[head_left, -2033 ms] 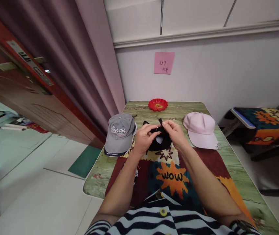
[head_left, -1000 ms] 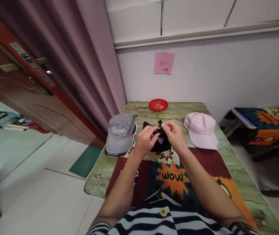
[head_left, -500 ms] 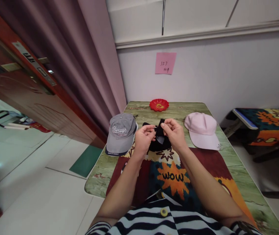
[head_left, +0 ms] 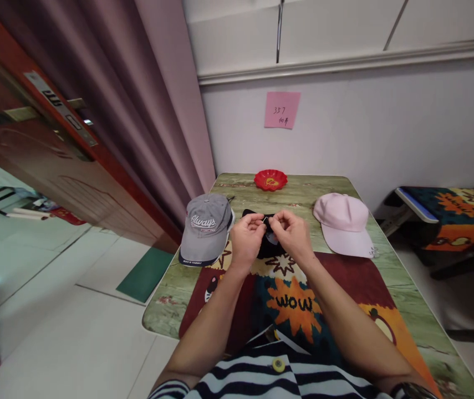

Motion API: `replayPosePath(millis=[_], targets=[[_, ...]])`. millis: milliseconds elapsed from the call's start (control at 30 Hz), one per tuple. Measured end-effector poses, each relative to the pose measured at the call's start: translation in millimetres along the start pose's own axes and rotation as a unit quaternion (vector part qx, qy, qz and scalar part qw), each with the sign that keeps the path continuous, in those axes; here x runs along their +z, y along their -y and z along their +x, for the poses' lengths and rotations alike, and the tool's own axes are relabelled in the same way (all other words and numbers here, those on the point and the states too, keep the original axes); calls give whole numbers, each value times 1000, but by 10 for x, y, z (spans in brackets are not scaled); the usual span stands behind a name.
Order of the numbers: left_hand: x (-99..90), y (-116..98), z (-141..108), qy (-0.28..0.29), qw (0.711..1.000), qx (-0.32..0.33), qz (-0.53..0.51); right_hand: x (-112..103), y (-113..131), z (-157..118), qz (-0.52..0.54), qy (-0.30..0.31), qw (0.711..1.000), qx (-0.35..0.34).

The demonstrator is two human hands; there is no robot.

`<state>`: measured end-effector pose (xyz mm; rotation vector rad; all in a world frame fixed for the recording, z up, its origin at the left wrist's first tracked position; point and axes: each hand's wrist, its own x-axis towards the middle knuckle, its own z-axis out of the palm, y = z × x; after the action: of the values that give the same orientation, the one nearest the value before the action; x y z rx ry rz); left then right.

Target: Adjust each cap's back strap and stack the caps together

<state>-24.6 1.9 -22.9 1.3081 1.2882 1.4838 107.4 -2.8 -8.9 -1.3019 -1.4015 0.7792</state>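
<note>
A black cap [head_left: 269, 249] lies on the patterned cloth in the middle of the table, largely hidden under my hands. My left hand [head_left: 248, 235] pinches a small metal buckle [head_left: 265, 220] at the cap's adjusting strap. Fingertips touching the same spot, my right hand [head_left: 290, 231] is closed on the strap's end, most of which its fingers cover. To the left rests a grey cap [head_left: 207, 227] with "Always" on its front. A pink cap [head_left: 342, 221] sits on the right, its brim toward me.
At the table's far side stands a red scalloped dish [head_left: 270, 180]. The cloth [head_left: 295, 299] spreads over the near part of the green wood-look table [head_left: 166, 299]. A door [head_left: 74, 166] and curtain are on the left, a second cloth-covered surface [head_left: 457, 208] on the right.
My right hand has lowered and drawn in toward my left. The black strap end that stood up between its fingers is now mostly covered. The grey and pink caps stay put.
</note>
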Motion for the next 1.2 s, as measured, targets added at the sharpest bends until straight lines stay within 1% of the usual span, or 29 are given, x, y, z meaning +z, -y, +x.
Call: replayPosePath(millis=[100,333,467,633,733,833,967,1067,1200], targets=[[10,-1,-24,-6,999,33,29,11,11,-4,-3,-13,1000,2],[51,59,-64,-18,993,92,67,38,-28,1,-17,-21,1000,1],[68,76,-82,-18,992,103,69,36,-56,3,-24,-18,1000,-7],[72,82,-100,-15,992,106,63,-20,-98,38,-15,12,1000,-4],[76,87,-110,-13,991,115,64,-68,-100,64,8,40,999,10],[81,88,-123,-13,989,126,77,-95,-94,80,56,64,996,33],[80,76,-147,-16,982,154,112,-86,-119,93,130,73,986,77],[72,61,-157,-14,976,174,134,-73,-143,104,163,77,977,114],[66,51,-145,-12,978,166,125,-80,-140,122,196,90,966,139]])
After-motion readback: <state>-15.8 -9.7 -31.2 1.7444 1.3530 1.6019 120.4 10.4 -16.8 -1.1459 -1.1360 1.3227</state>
